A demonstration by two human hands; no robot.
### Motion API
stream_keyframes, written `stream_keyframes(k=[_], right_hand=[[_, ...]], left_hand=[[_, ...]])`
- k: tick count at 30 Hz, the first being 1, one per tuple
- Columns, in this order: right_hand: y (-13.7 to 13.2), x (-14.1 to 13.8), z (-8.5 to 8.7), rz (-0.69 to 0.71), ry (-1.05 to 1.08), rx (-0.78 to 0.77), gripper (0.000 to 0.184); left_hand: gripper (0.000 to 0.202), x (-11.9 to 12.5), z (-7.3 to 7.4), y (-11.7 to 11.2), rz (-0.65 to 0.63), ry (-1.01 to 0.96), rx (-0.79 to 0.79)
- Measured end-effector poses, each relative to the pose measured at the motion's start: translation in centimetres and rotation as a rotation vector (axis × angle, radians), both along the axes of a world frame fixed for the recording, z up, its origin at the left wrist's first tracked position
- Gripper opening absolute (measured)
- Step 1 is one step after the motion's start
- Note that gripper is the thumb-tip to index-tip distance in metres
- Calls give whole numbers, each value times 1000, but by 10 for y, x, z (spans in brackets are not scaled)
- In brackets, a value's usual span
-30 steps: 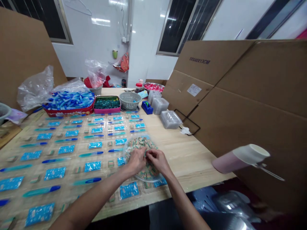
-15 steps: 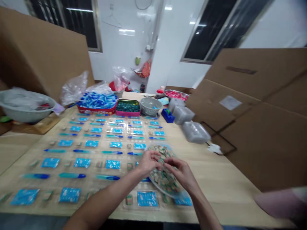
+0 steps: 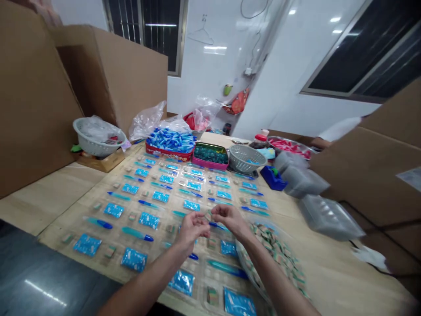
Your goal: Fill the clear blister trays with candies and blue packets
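Nearest the camera, the left hand point(image 3: 192, 230) and the right hand point(image 3: 230, 220) are raised over the moulded clear blister trays point(image 3: 194, 281), palms turned inward, with the fingers of neither hand spread wide. The fingertips point(image 3: 215, 210) are brought together around a small striped piece point(image 3: 208, 216), but which hand has the firmer pinch cannot be told through the blur. For so small a piece, a light, steady hold at the very fingertips is judged best, since a hard squeeze could flick it away. Below the right forearm, a clear round plastic tray point(image 3: 272, 259) heaped with more striped pieces is tilted at the table's near side, and care is called for so that its load is not spilled. Blue foil sachets point(image 3: 148, 220) and blue-and-teal plastic sticks point(image 3: 137, 234) are laid out in rows across the trays on the light wooden table point(image 3: 329, 276). Farther off stand a red tin of blue items point(image 3: 169, 151), a pink tin of dark green beads point(image 3: 210, 156), a grey plastic basket point(image 3: 246, 159) and a blue tape dispenser point(image 3: 272, 178). Blurred stacks of clear trays point(image 3: 329, 217) are seen at the right, and large cardboard sheets point(image 3: 36, 101) rise at the left.
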State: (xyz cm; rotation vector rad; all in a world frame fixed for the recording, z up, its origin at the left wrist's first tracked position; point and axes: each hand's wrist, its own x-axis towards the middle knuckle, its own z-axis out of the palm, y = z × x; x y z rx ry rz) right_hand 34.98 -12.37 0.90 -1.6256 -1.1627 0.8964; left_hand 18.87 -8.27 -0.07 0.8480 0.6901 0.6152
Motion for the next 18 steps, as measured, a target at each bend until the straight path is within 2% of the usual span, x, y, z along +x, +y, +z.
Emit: stream_keyframes(k=[5, 9, 13, 18], right_hand=[[86, -26, -21, 132, -248, -29, 12], [129, -43, -29, 190, -448, -45, 3], [143, -52, -31, 243, -673, -59, 12], [138, -65, -32, 290, -893, -113, 22]], left_hand=[[39, -48, -5, 22, 151, 41, 9], [36, -72, -4, 31, 211, 38, -8], [34, -85, -5, 33, 240, 46, -21], [35, -91, -9, 34, 250, 40, -41]])
